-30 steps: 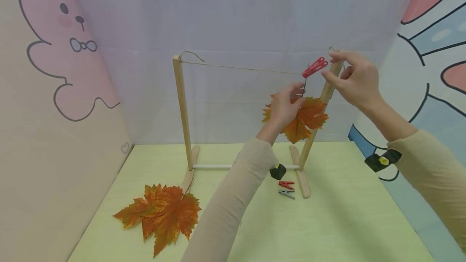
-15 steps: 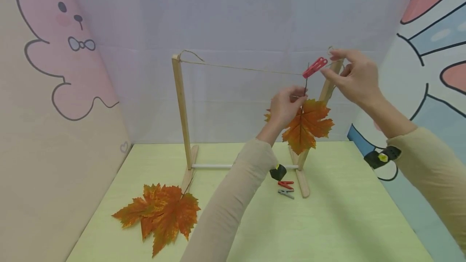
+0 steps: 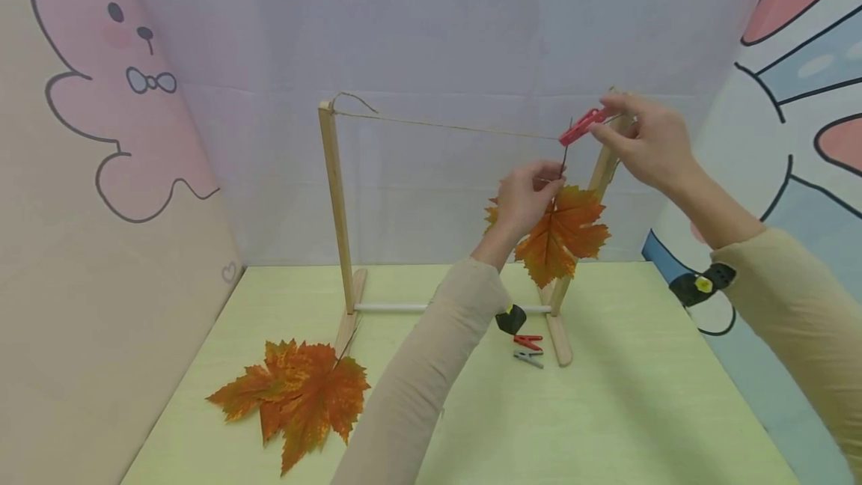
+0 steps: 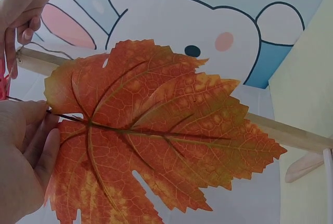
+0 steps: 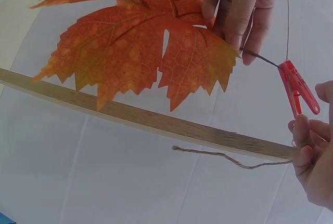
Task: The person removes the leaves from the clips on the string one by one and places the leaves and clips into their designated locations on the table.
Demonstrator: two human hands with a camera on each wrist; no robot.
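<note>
My left hand (image 3: 528, 197) pinches the dark stem of an orange maple leaf (image 3: 562, 234), which hangs below it; the leaf fills much of the left wrist view. Above, a red clothespin (image 3: 579, 127) sits on the twine (image 3: 444, 125), with the stem's upper end at its jaws. The right wrist view has the stem reaching the tip of this clothespin (image 5: 295, 86), its handles spread apart. My right hand (image 3: 649, 137) holds the handle ends between thumb and fingertips. Part of the leaf is hidden behind the left hand in the head view.
The twine spans two wooden posts, left post (image 3: 337, 208) and right post (image 3: 602, 171), joined by a white rod (image 3: 390, 308). More maple leaves (image 3: 303, 395) lie at the table's left. A red clothespin (image 3: 528, 342) and a grey clothespin (image 3: 529, 358) lie near the right foot.
My right hand has moved slightly left, its thumb and fingertips now on the clothespin's handle ends. The leaf first swung down and right, then a little left, its stem still in my left hand.
</note>
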